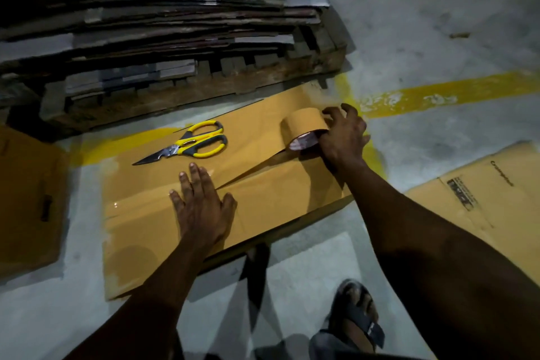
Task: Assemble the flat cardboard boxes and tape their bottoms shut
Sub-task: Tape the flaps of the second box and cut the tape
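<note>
One cardboard box (140,213), folded and lying on the concrete floor (438,23) alongside a wooden pallet (263,79), its upper face crossed by a glossy band of brown tape.

One roll of brown packing tape (302,126), standing on edge near the box's far right corner; a taut strip of tape (257,169) runs from it toward the middle of the box.

Right hand (343,137): fingers curled over the roll, gripping it.

Left hand (201,207): palm flat on the box at its middle, fingers straight and spread, pressing down where the strip ends.

One pair of yellow-handled scissors (190,145), closed, lying near the box's far edge, apart from both hands.

Stack of flat cardboard (146,23) on the pallet.

One printed flat box (482,193) on the floor to the right.
</note>
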Demonstrator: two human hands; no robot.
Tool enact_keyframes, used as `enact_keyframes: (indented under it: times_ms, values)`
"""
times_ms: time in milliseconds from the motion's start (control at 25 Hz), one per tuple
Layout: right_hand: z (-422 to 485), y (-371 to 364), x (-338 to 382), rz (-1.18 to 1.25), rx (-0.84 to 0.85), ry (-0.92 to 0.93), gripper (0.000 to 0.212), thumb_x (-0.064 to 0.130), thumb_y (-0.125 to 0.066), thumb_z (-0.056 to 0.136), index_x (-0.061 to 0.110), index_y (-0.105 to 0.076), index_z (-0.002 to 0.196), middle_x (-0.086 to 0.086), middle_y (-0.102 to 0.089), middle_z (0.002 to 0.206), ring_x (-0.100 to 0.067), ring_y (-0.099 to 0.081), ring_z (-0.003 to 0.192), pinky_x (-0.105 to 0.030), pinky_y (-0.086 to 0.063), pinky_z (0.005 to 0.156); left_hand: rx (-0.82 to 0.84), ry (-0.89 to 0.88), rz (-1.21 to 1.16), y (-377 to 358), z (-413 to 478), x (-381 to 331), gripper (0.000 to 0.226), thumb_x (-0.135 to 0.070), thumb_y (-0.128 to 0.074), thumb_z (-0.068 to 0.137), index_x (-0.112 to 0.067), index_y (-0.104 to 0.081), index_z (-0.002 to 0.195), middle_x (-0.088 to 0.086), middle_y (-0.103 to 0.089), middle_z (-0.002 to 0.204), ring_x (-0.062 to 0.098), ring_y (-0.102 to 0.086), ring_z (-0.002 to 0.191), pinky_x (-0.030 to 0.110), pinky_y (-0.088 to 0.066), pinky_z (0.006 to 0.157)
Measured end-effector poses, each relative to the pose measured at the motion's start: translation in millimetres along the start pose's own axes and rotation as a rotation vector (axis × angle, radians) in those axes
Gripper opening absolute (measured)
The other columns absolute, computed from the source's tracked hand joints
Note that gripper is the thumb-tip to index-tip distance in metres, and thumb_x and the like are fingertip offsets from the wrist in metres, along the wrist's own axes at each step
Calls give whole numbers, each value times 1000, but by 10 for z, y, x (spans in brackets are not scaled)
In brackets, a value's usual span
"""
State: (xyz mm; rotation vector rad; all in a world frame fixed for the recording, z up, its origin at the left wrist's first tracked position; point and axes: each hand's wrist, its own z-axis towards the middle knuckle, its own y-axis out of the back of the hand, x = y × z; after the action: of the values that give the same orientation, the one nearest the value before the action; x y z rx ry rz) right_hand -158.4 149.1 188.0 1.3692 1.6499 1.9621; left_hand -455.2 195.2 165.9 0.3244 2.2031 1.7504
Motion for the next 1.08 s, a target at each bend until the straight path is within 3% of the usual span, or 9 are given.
enact_keyframes:
  times_ms: [160, 320, 480, 600, 760, 880, 1080]
  values:
    - [-40, -63, -8, 3, 132, 33, 47, 34, -52, 93, 30, -46, 139, -11, -31, 153, -43, -46, 125, -53, -42, 100, -5, -92, -5, 41, 86, -88, 81, -49, -34, 96, -8, 6, 153, 11, 12, 161, 32, 9, 148, 53, 1, 117]
    - [-416, -159, 18, -56, 87, 88, 53, 38, -62, 80, 29, -50, 130, -14, -40, 130, -42, -54, 105, -47, -50, 86, -19, -108, -8, -17, 36, -139, 84, -51, -32, 91, -8, 3, 153, 12, 8, 161, 31, 7, 148, 53, 0, 117]
    - [-597, -225, 50, -22, 42, 91, 63, 29, -66, 74, 21, -48, 134, -14, -45, 124, -37, -50, 108, -43, -47, 86, -24, -88, 48, -97, -42, -100, 87, -57, -25, 88, -6, 5, 152, 13, 11, 161, 33, 9, 148, 54, 2, 116]
    - [-528, -152, -25, 12, 42, 123, 55, 23, -61, 81, 18, -52, 135, -15, -52, 123, -37, -51, 111, -43, -45, 88, -19, -74, 33, -82, -31, -180, 88, -56, -35, 92, -6, 8, 152, 13, 14, 160, 33, 11, 147, 53, 2, 116]
    - [-437, 11, -105, -38, -69, 289, 47, 17, -60, 81, 20, -59, 128, -14, -69, 105, -39, -65, 91, -42, -52, 72, 27, -95, 22, -85, -25, -164, 89, -56, -35, 93, -8, 11, 152, 11, 19, 159, 31, 14, 147, 53, 0, 118]
    - [-326, 140, -190, -1, -146, 218, 51, 12, -60, 79, 21, -57, 129, -15, -69, 105, -41, -65, 91, -43, -52, 70, 52, -85, 16, -88, -24, -156, 89, -58, -32, 93, -8, 12, 152, 10, 21, 159, 29, 16, 147, 52, 1, 118]
    - [-232, 191, -212, 58, -136, 87, 53, 6, -60, 79, 23, -58, 129, -14, -69, 111, -40, -63, 97, -43, -52, 72, 26, -93, 22, -79, -26, -167, 87, -57, -32, 94, -7, 9, 152, 11, 18, 159, 30, 14, 147, 52, 0, 118]
